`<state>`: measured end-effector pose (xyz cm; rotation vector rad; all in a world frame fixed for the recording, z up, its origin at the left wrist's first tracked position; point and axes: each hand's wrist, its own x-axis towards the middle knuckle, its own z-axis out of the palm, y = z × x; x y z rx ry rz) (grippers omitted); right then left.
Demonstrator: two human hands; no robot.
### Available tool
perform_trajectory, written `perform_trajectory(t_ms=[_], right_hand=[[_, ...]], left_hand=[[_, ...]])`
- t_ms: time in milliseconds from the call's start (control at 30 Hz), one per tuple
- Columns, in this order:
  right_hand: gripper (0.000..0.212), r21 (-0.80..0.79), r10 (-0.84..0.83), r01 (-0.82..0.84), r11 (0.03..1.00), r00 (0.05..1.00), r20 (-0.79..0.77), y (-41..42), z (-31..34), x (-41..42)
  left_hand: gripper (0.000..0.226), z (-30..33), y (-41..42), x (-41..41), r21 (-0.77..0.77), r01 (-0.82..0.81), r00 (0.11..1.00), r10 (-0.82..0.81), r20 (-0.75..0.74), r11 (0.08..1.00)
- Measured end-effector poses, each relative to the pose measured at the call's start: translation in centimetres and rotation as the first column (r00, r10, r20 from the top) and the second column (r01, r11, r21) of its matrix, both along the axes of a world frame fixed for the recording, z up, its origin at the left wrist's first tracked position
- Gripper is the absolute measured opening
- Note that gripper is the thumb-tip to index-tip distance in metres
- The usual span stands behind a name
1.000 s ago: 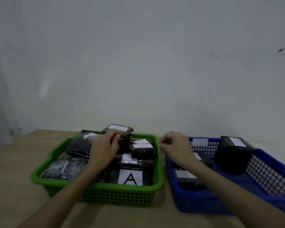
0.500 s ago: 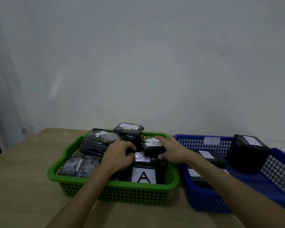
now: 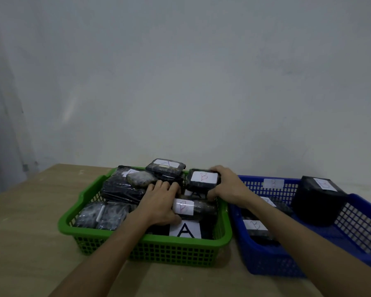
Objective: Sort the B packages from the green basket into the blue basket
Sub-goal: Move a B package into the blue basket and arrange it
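The green basket (image 3: 90,227) holds several black wrapped packages with white labels. My right hand (image 3: 227,185) grips a black package labelled B (image 3: 202,179), tilted up at the basket's right rear. My left hand (image 3: 159,203) lies in the middle of the basket, its thumb against a roll-shaped package with a red B label (image 3: 193,207). A package marked A (image 3: 165,168) sits on top at the back, and a large A label (image 3: 185,230) shows at the front. The blue basket (image 3: 266,260) on the right holds B packages (image 3: 255,226) and a big black one (image 3: 317,200).
Both baskets stand side by side on a light wooden table (image 3: 30,243) against a pale wall (image 3: 180,82). Bare tabletop lies to the left of the green basket and in front of both baskets.
My right hand reached into the green basket, took hold of the B package and tipped it up so its label shows. My left hand slid further toward the basket's middle.
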<state>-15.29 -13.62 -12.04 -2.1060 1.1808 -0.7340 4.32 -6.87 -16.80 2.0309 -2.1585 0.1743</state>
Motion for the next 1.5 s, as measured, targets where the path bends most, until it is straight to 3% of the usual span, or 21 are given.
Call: perform_trajectory(t_ms=[133,233,333,500,633,733,867,933,1000,1133,1267,1367,1433,1500], right_hand=[[0.074,-0.015,-0.07,0.075,0.997,0.977,0.203,-0.7,0.9,-1.3],[0.077,0.117,-0.09,0.049,0.992,0.922,0.377,-0.7,1.7,-2.2],[0.072,0.231,-0.126,0.005,0.973,0.85,0.511,-0.7,2.1,-3.3],[0.072,0.292,-0.195,0.021,0.956,0.789,0.582,-0.8,1.7,-5.7],[0.072,0.336,-0.262,0.04,0.941,0.716,0.647,-0.8,1.9,-8.2],[0.073,0.344,-0.3,0.092,0.934,0.722,0.623,-0.8,1.8,-10.7],[0.073,0.352,-0.349,0.163,0.922,0.742,0.572,-1.0,1.3,-14.6],[0.073,0.361,-0.381,0.197,0.911,0.736,0.56,-1.4,1.1,-16.5],[0.074,0.382,-0.419,0.227,0.896,0.717,0.556,-1.8,0.9,-18.4],[0.074,0.422,-0.461,0.256,0.87,0.724,0.513,-2.2,-0.2,-20.5],[0.074,0.497,-0.434,0.211,0.842,0.812,0.39,-2.0,-1.7,-22.1],[0.075,0.537,-0.412,0.213,0.816,0.866,0.283,-1.9,-2.5,-23.2],[0.074,0.554,-0.403,0.21,0.806,0.879,0.253,-2.0,-2.7,-23.8],[0.073,0.564,-0.378,0.177,0.807,0.888,0.261,-2.2,-2.7,-24.0]], left_hand=[[0.06,0.9,1.0,-0.5,-0.145,0.042,0.98,-0.069,-0.188,0.988],[0.058,1.7,1.6,-0.7,-0.259,0.019,0.814,-0.165,-0.557,0.966],[0.06,2.0,2.0,-0.6,-0.275,-0.021,0.674,-0.189,-0.714,0.961],[0.051,2.0,2.4,-0.9,-0.246,-0.025,0.532,-0.196,-0.824,0.969],[0.044,1.9,2.9,-1.1,-0.236,-0.012,0.562,-0.189,-0.805,0.972],[0.043,2.1,2.7,-1.3,-0.212,-0.032,0.587,-0.153,-0.795,0.977],[0.037,3.1,2.5,-3.3,-0.218,-0.067,0.524,-0.152,-0.838,0.974],[0.039,4.1,2.2,-5.2,-0.24,-0.009,0.548,-0.196,-0.813,0.971],[0.041,5.3,1.5,-8.1,-0.238,0.11,0.627,-0.253,-0.737,0.965],[0.045,6.1,-0.7,-13.9,-0.057,0.342,0.821,-0.328,-0.468,0.938],[0.047,4.4,-2.8,-17.8,0.201,0.414,0.869,-0.32,-0.377,0.888],[0.056,3.3,-3.4,-18.2,0.274,0.377,0.92,-0.324,-0.219,0.885],[0.061,2.6,-3.4,-18.2,0.295,0.344,0.935,-0.353,-0.026,0.891],[0.063,2.0,-3.3,-18.4,0.281,0.354,0.893,-0.412,0.183,0.892]])
